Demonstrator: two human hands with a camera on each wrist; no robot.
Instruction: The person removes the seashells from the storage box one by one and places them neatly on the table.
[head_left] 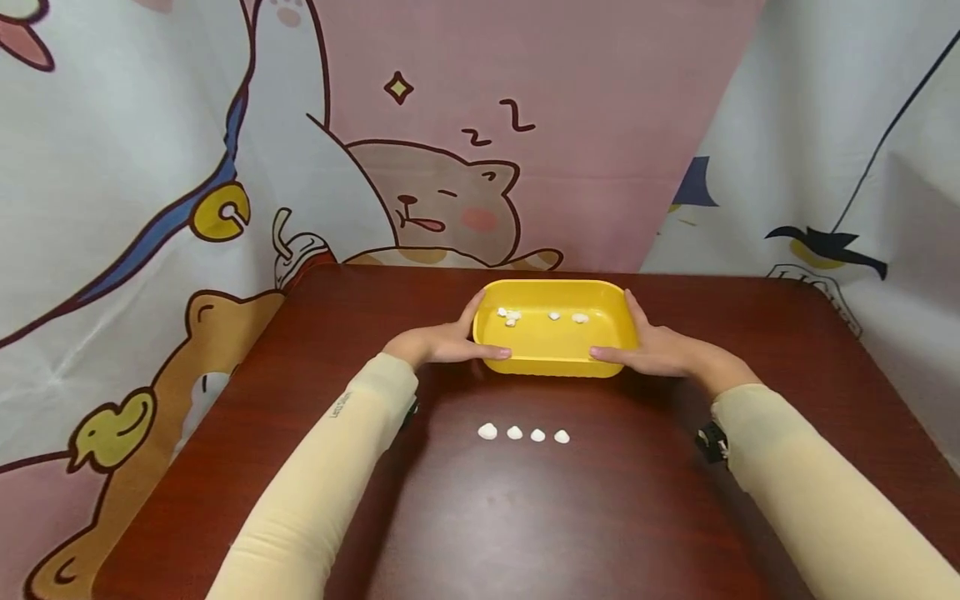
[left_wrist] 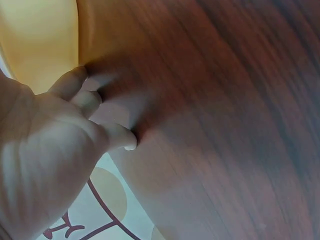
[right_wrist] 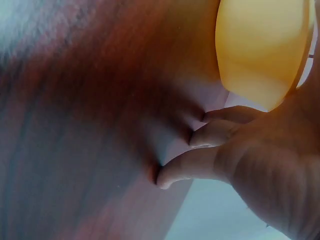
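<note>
Cream-sleeved, the left hand (head_left: 442,340) and right hand (head_left: 660,348) each grip an end of the yellow tray (head_left: 555,367), thumbs against its near wall; whether its base touches the surface (head_left: 585,517) is unclear. Inside lie small white pieces (head_left: 580,317), some clustered toward the left. Nearer the person, four shell-like pieces (head_left: 514,432) form a row, while cartoon-printed cloth (head_left: 600,125) hangs beyond.
</note>
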